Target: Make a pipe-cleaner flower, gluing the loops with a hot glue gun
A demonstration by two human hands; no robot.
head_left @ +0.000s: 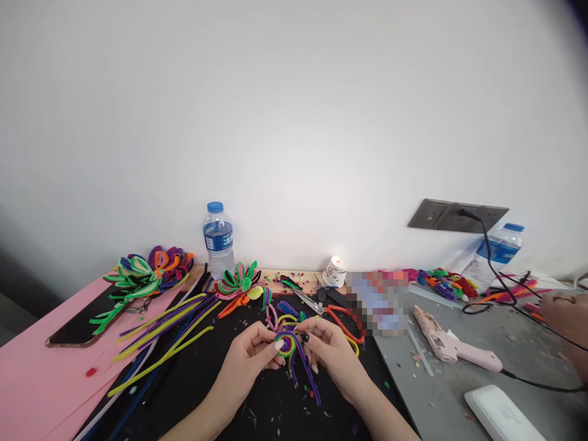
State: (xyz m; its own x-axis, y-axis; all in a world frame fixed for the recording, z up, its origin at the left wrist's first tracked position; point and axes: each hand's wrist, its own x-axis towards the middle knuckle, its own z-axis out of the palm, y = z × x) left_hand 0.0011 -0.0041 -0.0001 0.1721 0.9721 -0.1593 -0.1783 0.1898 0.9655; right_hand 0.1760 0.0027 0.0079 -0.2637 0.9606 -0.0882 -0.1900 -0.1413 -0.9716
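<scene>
We pinch the pipe-cleaner coil [285,343] above the bench [257,404] with left hand [250,355] and right hand [324,346], both closed on it; rings wound, purple tails loose, 2 finished flowers [151,269] nearby.

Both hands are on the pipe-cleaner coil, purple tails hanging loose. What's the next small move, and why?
Probably wind one loose purple tail around the coil. The left hand and right hand pinch the coil from both sides, and its rings look tight while the tails dangle unwrapped below.
</scene>
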